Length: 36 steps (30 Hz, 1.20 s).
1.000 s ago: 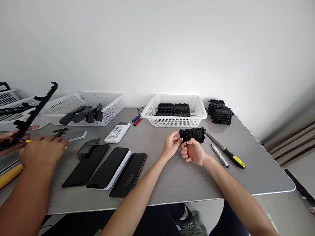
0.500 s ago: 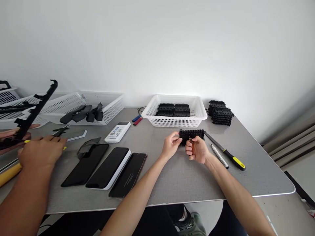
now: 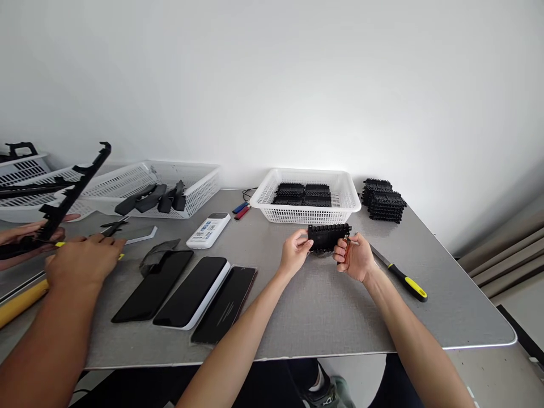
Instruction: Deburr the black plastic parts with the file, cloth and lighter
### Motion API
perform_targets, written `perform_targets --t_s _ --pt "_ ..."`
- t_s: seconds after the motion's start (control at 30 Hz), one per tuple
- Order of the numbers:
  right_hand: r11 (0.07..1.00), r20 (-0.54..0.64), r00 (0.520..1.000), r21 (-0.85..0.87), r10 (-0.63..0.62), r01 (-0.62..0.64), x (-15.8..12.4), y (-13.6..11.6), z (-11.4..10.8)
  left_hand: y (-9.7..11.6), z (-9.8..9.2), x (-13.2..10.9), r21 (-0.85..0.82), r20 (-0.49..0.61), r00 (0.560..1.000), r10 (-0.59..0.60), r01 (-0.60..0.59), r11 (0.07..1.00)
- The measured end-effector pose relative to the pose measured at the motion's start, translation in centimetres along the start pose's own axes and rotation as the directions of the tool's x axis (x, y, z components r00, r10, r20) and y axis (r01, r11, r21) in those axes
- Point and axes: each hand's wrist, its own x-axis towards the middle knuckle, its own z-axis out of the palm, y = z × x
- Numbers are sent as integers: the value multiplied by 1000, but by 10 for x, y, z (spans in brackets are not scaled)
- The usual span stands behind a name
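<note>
A black ridged plastic part [image 3: 325, 238] is held up off the table by my left hand [image 3: 295, 251], whose fingers pinch its left end. My right hand [image 3: 355, 256] is closed round a small orange lighter [image 3: 346, 248], at the right end of the black part. Behind them, a white basket [image 3: 308, 214] holds several similar black parts [image 3: 302, 194]. More of these parts stand stacked [image 3: 385, 203] to the right of the basket. A file with a black and yellow handle [image 3: 410, 285] lies right of my right hand.
Three phone-like slabs [image 3: 191, 292] lie on the grey table [image 3: 314, 317], near a white power bank [image 3: 208, 230]. Blue and red lighters [image 3: 242, 211] lie beside the basket. At left, another person's hands [image 3: 83, 260] hold a long black part [image 3: 74, 192] near baskets [image 3: 199, 195].
My right hand has moved right with the lighter, from in front of the black part to its right end. The white marker is no longer visible. The view has shifted slightly.
</note>
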Motion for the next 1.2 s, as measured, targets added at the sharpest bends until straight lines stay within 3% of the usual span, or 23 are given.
perform_targets --t_s 0.3,0.47,0.6,0.7,0.77,0.83,0.9,0.97,1.2 --pt "981 50 991 -153 124 -115 8 22 15 6 12 -9 67 26 997 66 -67 995" --pt "955 82 986 -273 142 -115 8 31 21 14 16 -14 41 28 999 45 -47 998" --pt "939 119 992 -343 37 6 1 28 24 10 15 -11 -36 -29 999 -31 30 999" --pt "905 70 982 -382 -175 189 0 26 24 4 13 -6 -136 -98 987 -123 109 985" --pt "840 -9 920 -411 -392 353 1 26 22 0 10 -3 -213 -135 973 -185 154 965" --pt "741 -93 799 -450 -594 499 5 27 18 -3 8 -1 -290 -154 960 -236 184 939" --pt "647 -152 675 -495 -722 580 9 29 15 -5 7 1 -361 -150 951 -272 203 910" --pt "594 -174 609 -537 -773 599 12 31 12 -5 8 1 -415 -129 948 -292 215 884" --pt "533 -97 644 -661 -759 528 23 41 11 1 14 -4 -439 -25 962 -270 232 868"
